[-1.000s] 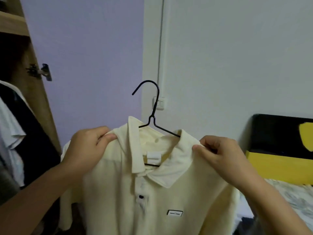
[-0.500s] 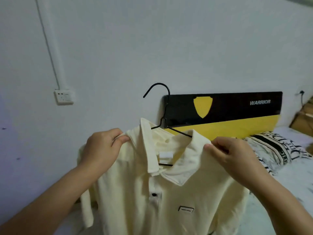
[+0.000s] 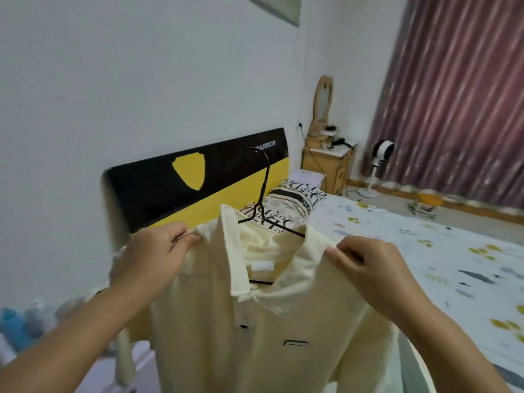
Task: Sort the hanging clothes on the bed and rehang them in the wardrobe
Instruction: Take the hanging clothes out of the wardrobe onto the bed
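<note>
A cream polo shirt point(image 3: 255, 336) hangs on a black wire hanger point(image 3: 262, 191) in front of me, held up in the air. My left hand point(image 3: 153, 259) pinches the shirt's left shoulder beside the collar. My right hand point(image 3: 365, 265) pinches the right shoulder, over the hanger's arm. The hanger's hook points left, free of any rail. The bed point(image 3: 425, 251) with a white patterned sheet lies behind the shirt to the right. The wardrobe is out of view.
A black and yellow headboard point(image 3: 158, 188) stands against the white wall. Patterned pillows point(image 3: 295, 199) lie at the bed's head. A wooden nightstand point(image 3: 326, 165) with a mirror, a white standing fan point(image 3: 377, 168) and a dark red curtain point(image 3: 459, 95) are at the far right.
My view has swung right, from the wardrobe door to the bed and curtain. Both hands keep the same pinch on the shirt's shoulders, and the shirt has come along.
</note>
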`<state>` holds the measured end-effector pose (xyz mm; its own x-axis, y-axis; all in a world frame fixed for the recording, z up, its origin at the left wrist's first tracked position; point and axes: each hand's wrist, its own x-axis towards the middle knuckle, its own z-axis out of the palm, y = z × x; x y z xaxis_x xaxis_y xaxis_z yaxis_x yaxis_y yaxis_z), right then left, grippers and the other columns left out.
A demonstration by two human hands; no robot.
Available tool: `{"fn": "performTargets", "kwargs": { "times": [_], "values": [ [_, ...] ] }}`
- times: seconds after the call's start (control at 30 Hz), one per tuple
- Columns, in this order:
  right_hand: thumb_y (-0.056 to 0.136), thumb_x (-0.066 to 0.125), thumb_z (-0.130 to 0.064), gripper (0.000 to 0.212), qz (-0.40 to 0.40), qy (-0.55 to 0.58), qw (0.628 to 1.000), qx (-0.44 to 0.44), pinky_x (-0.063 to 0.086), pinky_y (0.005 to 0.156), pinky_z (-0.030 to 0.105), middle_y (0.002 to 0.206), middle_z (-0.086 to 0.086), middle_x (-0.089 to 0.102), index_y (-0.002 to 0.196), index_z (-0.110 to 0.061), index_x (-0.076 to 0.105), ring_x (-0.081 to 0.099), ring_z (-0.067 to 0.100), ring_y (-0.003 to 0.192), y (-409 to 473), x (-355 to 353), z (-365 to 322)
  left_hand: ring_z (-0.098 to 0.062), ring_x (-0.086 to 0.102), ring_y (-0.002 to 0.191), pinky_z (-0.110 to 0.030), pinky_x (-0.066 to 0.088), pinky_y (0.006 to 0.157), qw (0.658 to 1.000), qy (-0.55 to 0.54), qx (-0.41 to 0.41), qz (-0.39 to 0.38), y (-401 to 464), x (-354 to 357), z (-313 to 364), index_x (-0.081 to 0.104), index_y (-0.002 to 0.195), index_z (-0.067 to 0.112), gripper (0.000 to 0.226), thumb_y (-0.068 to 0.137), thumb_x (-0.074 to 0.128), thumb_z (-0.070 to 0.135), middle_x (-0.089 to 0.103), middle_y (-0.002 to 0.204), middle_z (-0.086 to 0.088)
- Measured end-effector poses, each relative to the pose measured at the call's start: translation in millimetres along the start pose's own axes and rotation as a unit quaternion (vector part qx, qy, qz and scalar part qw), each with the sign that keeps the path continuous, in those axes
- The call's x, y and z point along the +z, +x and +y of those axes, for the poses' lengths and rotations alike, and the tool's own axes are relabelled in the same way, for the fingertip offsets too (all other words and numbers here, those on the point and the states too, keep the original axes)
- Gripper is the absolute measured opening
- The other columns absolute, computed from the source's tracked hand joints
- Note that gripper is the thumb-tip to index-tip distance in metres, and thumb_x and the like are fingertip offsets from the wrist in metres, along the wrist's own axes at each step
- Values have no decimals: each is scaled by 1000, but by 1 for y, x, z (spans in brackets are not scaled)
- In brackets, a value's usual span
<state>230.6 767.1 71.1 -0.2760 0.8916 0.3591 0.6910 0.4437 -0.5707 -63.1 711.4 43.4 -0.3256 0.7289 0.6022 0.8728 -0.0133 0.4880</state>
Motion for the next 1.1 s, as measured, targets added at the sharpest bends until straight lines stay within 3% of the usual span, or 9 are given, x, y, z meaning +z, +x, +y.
{"fn": "performTargets", "kwargs": {
  "times": [0.07,0.17,0.23,0.37,0.47,0.6,0.8,0.93,1.1],
  "values": [
    [88,59,-35,32,22,-10,999,31,30,52,27,55,-6,48,59,-22,53,42,9,54,-15,-7,1,-25,53,54,-40,44,53,998,-29,40,-25,8,10,5,60,65,18,50,72,37,62,52,49,-1],
    [89,57,-35,31,49,-31,996,74,30,51,25,57,-5,50,63,-18,57,43,8,55,-35,-15,6,-23,54,55,-38,44,52,995,-55,69,-56,12,25,17,59,61,27,37,76,44,57,55,51,2],
    [89,57,-37,30,64,-47,991,104,32,52,25,59,-4,53,67,-17,60,45,9,56,-44,-22,12,-20,51,51,-33,37,50,990,-85,83,-75,14,37,26,52,55,34,30,83,57,46,51,47,5],
    [89,56,-39,31,86,-72,982,151,31,51,25,59,-5,51,62,-22,54,46,9,57,-54,-38,27,-15,44,48,-29,32,50,985,-115,93,-92,17,65,48,53,56,23,31,84,65,22,45,44,7],
    [89,56,-40,30,93,-92,977,171,31,53,25,60,-5,51,64,-24,53,45,9,59,-52,-48,45,-13,42,48,-30,30,50,979,-143,90,-112,24,92,60,58,60,17,25,84,65,21,43,43,4],
    [90,56,-38,25,83,-105,972,193,31,54,26,58,-7,46,69,-25,54,41,6,57,-40,-55,77,-25,53,58,-36,40,57,975,-152,89,-138,35,135,76,64,68,11,21,85,65,24,56,54,-7],
    [89,59,-35,33,74,-102,965,229,29,54,27,60,-5,45,67,-11,53,38,11,56,0,-57,142,-13,43,51,-25,27,51,974,-134,85,-164,57,199,102,60,66,7,27,86,64,24,47,47,-2],
    [88,60,-36,32,49,-97,965,237,30,55,29,60,-5,48,70,-10,57,43,15,60,32,-45,188,-13,47,56,-22,29,53,973,-113,63,-191,70,247,107,63,71,9,23,87,62,25,55,55,-2],
    [88,59,-37,33,34,-77,962,259,31,55,29,61,-5,49,66,-14,53,44,15,61,67,-23,236,-9,45,54,-24,25,48,973,-88,28,-214,80,292,104,57,65,13,26,88,60,25,50,51,1]
  ]
}}
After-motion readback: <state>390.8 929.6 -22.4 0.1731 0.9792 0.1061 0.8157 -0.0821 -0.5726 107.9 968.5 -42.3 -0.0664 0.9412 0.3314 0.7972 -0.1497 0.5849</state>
